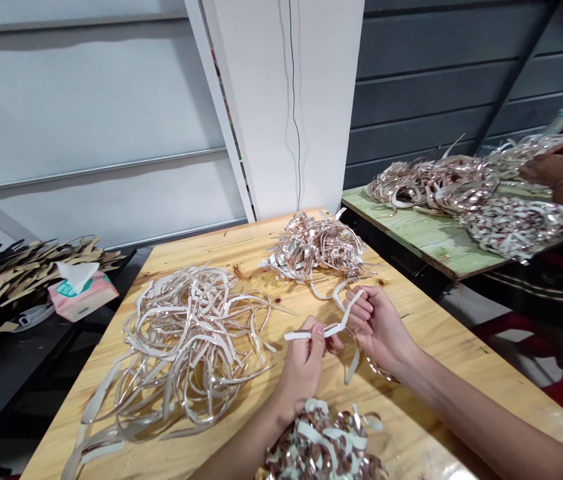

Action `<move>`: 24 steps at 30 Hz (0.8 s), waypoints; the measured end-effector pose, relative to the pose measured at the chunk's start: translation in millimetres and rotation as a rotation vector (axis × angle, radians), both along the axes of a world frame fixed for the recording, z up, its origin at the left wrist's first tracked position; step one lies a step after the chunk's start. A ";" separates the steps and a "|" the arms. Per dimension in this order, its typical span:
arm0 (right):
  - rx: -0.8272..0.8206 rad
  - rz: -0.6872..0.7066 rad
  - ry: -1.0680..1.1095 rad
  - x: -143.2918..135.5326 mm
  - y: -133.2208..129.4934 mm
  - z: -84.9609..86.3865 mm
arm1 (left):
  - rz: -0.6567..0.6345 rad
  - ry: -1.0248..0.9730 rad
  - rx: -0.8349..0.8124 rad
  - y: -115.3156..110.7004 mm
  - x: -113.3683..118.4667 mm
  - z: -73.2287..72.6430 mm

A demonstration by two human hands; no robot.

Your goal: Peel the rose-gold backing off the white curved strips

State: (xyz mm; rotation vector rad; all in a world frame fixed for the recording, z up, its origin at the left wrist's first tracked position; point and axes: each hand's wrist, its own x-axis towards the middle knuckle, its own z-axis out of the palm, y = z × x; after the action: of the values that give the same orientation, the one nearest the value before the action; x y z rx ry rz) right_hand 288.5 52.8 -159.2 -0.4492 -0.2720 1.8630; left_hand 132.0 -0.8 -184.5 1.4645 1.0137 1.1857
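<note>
Strip [297, 335] above worktop [211, 250], nearer right edge than left. My left fingers [318, 341] pinching it; my right fingers [362, 308] holding end nearer far edge. Long axis: bent between fingers, left part crosswise, right part angled toward far edge.

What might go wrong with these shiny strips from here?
The bent strip between the left hand and right hand might crease or tear if pulled hard. The looped strips at left overlap, so drawing one out may tangle others. The left forearm crosses close to the curled pile and could brush pieces away.
</note>
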 end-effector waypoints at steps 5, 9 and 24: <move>-0.016 -0.159 -0.030 4.1 3.6 5.8 | 0.115 -0.027 -0.041 7.3 -0.4 -8.8; -0.017 -0.310 -0.065 2.1 2.4 5.7 | 0.291 -0.146 -0.060 13.3 -1.1 -15.3; 0.478 0.065 -1.075 -14.8 -8.5 -20.8 | 0.278 -0.300 0.115 -6.0 -3.7 -9.9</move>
State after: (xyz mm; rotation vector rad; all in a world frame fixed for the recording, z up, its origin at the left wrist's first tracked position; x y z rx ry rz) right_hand 273.7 44.2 -180.0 -1.0710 -1.4171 1.3797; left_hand 128.2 -6.8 -194.4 1.2092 0.9721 1.6329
